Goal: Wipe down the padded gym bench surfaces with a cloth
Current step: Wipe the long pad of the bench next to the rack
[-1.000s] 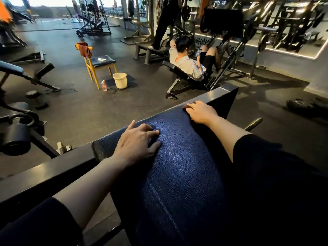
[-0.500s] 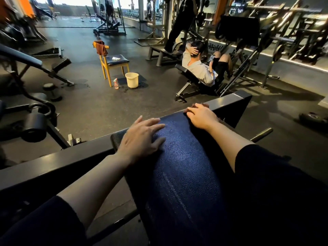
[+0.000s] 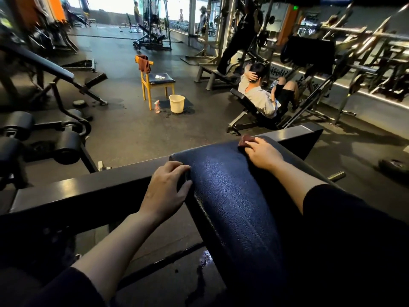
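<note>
Since a second ago the left hand (image 3: 167, 189) has slid off the top of the padded bench (image 3: 232, 196) to its left edge, where its fingers now curl over the side of the pad beside the dark metal frame (image 3: 88, 189). The right hand (image 3: 264, 152) has shifted back from the far end, and a brown cloth (image 3: 244, 139) now shows from under its fingertips, pressed flat onto the far end of the pad; whether the fingers also pinch it cannot be told.

There is one padded bench, one cloth and two hands.

Beyond the bench, out on the floor, stand one yellow chair (image 3: 155, 83) with a brown rag (image 3: 144, 64) hung over its back, one pale bucket (image 3: 177, 104) and one spray bottle (image 3: 157, 107) just beside the bucket. Beyond the bench's far right corner a person (image 3: 260, 94) reclines on another machine. Nothing lies between the hands on the pad.
</note>
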